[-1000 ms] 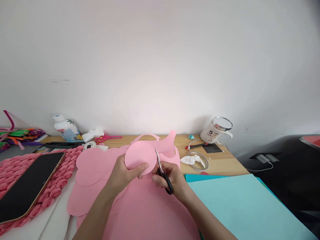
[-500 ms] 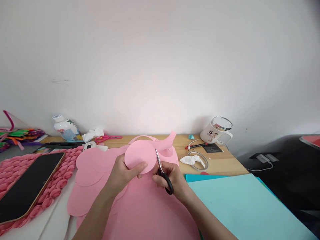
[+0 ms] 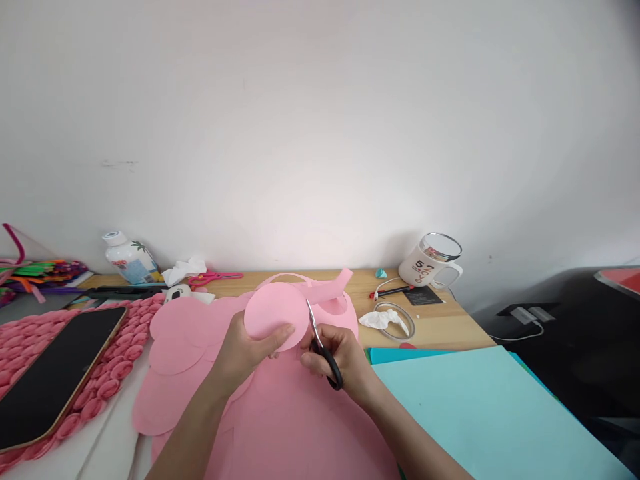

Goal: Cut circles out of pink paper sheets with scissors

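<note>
My left hand (image 3: 253,350) pinches a round pink paper disc (image 3: 277,312) at its lower left, thumb on top. A curling pink paper strip (image 3: 327,288) runs off the disc's upper right side. In my right hand (image 3: 337,360) is a pair of black-handled scissors (image 3: 330,365), its fingers in the loops and its blades at the disc's right edge. Whether the blades are fully closed is hard to see. Beneath both hands lie large pink paper sheets (image 3: 300,427), with rounded pink cut-outs (image 3: 175,353) overlapping on the left.
Light blue paper (image 3: 470,407) covers the right front. A white mug (image 3: 423,267), cable (image 3: 405,320) and crumpled tissue (image 3: 383,321) stand or lie behind it. On the left are a phone (image 3: 60,373) on a pink mat (image 3: 113,363), a bottle (image 3: 131,257) and pink scissors (image 3: 215,277).
The disc and both hands have shifted slightly left. The curling strip's end has dropped a little and turned to the right. My grips are unchanged.
</note>
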### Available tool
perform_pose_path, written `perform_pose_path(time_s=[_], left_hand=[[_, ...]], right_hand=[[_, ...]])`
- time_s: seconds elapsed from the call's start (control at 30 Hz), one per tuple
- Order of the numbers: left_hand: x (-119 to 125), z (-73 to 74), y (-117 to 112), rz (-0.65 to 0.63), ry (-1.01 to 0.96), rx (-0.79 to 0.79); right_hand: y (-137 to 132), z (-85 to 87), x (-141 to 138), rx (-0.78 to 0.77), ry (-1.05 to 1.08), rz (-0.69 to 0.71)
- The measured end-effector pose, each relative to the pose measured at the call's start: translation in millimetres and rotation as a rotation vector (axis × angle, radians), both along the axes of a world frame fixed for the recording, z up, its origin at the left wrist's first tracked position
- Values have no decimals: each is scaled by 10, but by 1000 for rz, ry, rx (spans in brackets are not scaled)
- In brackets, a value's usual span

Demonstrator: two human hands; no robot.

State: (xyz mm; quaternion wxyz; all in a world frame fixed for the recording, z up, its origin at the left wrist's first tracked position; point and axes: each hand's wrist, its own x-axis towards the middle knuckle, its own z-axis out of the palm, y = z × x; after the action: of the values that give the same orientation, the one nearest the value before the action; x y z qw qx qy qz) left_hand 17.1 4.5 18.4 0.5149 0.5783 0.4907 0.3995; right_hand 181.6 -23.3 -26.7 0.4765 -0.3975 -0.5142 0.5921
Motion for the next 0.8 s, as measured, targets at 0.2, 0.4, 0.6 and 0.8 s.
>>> perform_pose_path(time_s=[0.2,0.4,0.6,0.8], left_hand=[[-8,-31,4,-59,12,-47],[-28,-29,-7,-76,14,-36],[-34,-51,20,-85,-20,-41],[-35,-39,13,-111,-27,-29]], right_hand=[[4,7,13,47,27,-40],[3,-2,18,76,50,-12],[9,-29,20,66,53,-4],[8,-37,19,54,49,-8]])
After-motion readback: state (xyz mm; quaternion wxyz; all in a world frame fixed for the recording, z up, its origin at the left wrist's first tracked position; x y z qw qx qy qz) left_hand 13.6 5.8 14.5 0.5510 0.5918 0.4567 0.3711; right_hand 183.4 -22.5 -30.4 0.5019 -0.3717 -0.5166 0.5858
